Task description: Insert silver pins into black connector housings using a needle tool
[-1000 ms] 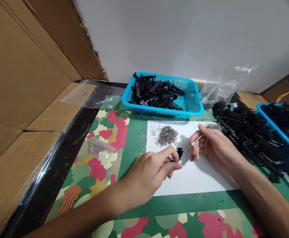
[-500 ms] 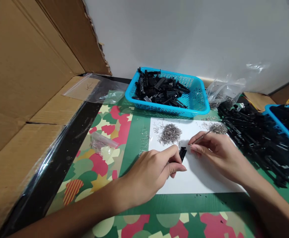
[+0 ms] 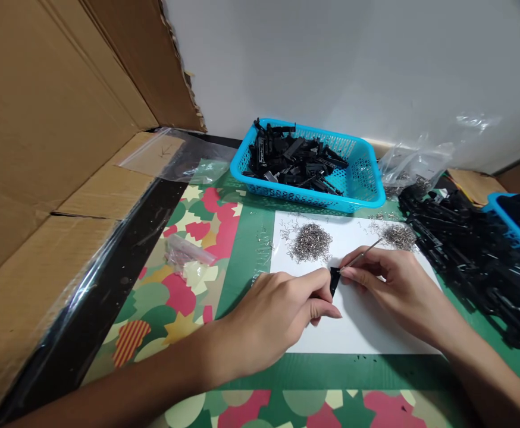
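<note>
My left hand (image 3: 282, 309) pinches a small black plastic part (image 3: 334, 280) upright over a white sheet of paper (image 3: 367, 324). To its right my right hand (image 3: 394, 285) grips a thin metal tool (image 3: 362, 256) between its fingers, the tip touching the top of the black part. A heap of tiny metal springs (image 3: 311, 241) lies on the paper just beyond my hands. A second, smaller heap of springs (image 3: 398, 235) sits at the paper's far right corner.
A blue basket (image 3: 371, 190) holding black plastic parts stands behind the paper. A big pile of black parts (image 3: 469, 249) and another blue basket (image 3: 514, 229) lie at the right. Cardboard boxes (image 3: 50, 119) wall the left. Clear plastic bags (image 3: 188, 252) lie on the patterned mat.
My right hand has come left and down, bringing the tool's tip onto the black part. My left hand has shifted a little right with the part. The view has drifted slightly.
</note>
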A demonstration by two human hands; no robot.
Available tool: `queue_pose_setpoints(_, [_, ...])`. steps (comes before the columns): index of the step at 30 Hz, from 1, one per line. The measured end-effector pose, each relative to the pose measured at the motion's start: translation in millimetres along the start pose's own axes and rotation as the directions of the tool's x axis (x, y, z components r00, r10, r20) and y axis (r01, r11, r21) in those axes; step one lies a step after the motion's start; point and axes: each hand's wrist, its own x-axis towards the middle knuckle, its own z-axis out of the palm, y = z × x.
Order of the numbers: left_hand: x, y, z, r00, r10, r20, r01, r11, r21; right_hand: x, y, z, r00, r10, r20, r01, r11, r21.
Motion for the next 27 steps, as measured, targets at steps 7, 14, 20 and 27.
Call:
queue_pose_setpoints(7, [0,-2,-0.4,1.000,-0.007,0.020,0.008,1.000,-0.024,2,-3,5,0.999,-0.004,-0.041,0.004,1.000,-0.001])
queue_pose_setpoints(14, [0,-1,-1.2,0.998,-0.063,0.025,0.065,0.993,-0.099,0,0,5,1.000,0.014,-0.002,-0.014,0.998,0.059])
queue_pose_setpoints(20, [-2,-1,-3.7,0.993,-0.009,-0.121,-0.025,0.960,-0.278,9,10,0,0.998,0.051,-0.039,-0.026,0.876,0.482])
queue_pose_setpoints(27, [-4,-1,-1.4,0.963,-0.018,-0.271,-0.093,0.916,-0.390,12,2,8,0.999,0.004,-0.049,0.005,0.985,0.173])
